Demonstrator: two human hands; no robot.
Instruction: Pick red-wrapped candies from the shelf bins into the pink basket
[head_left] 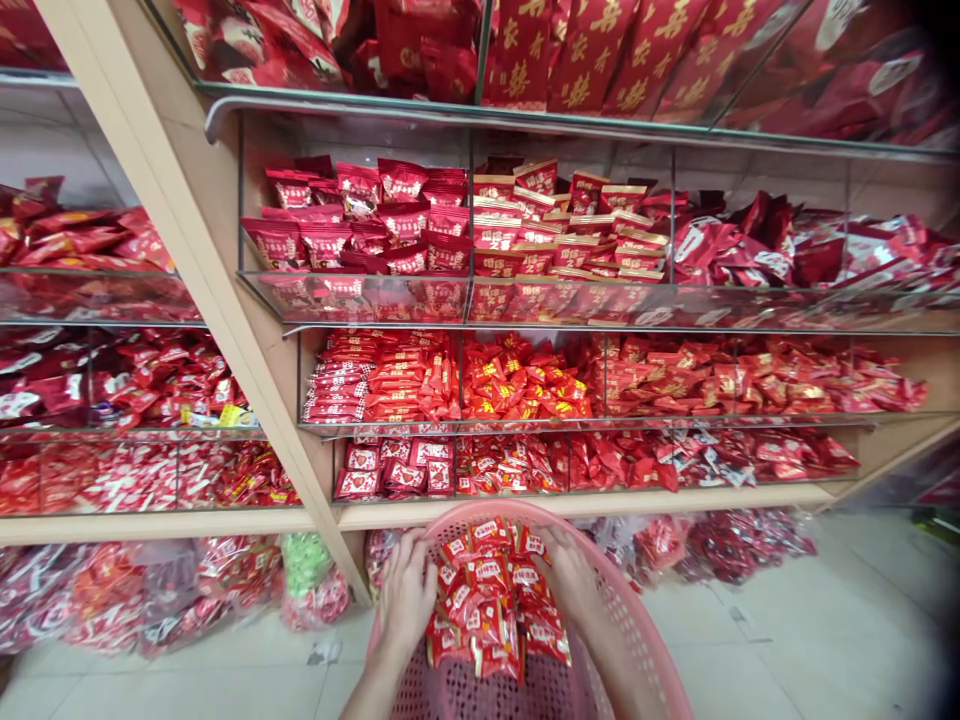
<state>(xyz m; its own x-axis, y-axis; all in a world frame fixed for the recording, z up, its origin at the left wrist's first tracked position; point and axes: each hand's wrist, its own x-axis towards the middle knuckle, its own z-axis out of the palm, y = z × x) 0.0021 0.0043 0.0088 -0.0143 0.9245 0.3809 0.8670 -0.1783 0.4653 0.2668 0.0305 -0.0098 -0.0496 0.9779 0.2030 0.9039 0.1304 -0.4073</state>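
Note:
Red snack packets with white and gold lettering lie closely bunched between my two hands, above the perforated bottom of a pink plastic basket. My left hand presses on the left side of the bunch, its thumb turned inward. Against the right side is my right hand, fingers curled round the edge and partly hidden by the packets. Both forearms reach in over the near part of the basket. Whether the lowest packets touch the basket's bottom I cannot tell.
Shelves with clear dividers hold red packaged sweets, among them white-and-red heart packets. A wooden upright separates two shelf units. Clear bags of sweets lie on the tiled floor under the lowest shelf.

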